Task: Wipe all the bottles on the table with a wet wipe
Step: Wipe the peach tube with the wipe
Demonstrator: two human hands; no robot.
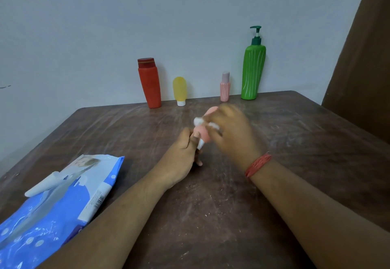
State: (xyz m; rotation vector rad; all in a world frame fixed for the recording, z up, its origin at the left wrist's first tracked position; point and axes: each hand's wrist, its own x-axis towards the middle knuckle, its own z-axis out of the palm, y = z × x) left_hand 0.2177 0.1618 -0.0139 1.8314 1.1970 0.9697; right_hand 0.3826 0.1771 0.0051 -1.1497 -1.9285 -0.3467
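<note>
Gripping the pink bottle cap-down, leaning away, left hand steadies; right hand clasps wipe.

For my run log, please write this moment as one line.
left hand: holds pink bottle | right hand: rubs it with wet wipe | four bottles by wall: untouched | wipes pack: left

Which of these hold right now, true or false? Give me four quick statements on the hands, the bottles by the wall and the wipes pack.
1. The left hand holds a small pink bottle with a white cap. True.
2. The right hand is empty. False: it presses a white wet wipe against that bottle.
3. Four bottles stand along the wall. True: red, yellow, pink striped, green pump.
4. The blue wipes pack lies by the right arm. False: left side.
</note>
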